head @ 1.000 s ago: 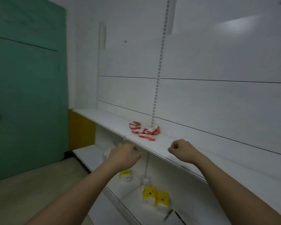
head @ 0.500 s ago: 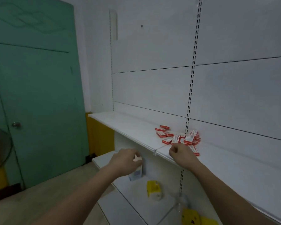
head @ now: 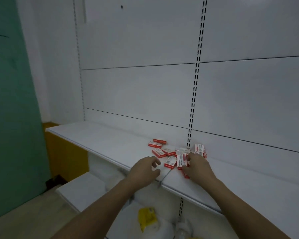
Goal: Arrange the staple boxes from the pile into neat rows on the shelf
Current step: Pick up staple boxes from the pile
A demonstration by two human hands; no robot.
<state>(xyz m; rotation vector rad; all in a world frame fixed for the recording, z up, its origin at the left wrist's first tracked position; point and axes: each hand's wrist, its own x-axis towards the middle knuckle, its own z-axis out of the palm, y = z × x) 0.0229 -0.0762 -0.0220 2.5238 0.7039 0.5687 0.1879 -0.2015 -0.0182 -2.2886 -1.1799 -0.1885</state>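
The staple boxes [head: 169, 152] lie in a loose pile on the white shelf [head: 110, 140]. The right hand [head: 198, 167] pinches one upright box [head: 182, 159]; the left hand [head: 143, 169] hovers beside, fingers loosely curled, holding nothing.

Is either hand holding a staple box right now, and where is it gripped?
The right hand pinches an upright staple box by its right edge. The left hand holds nothing.
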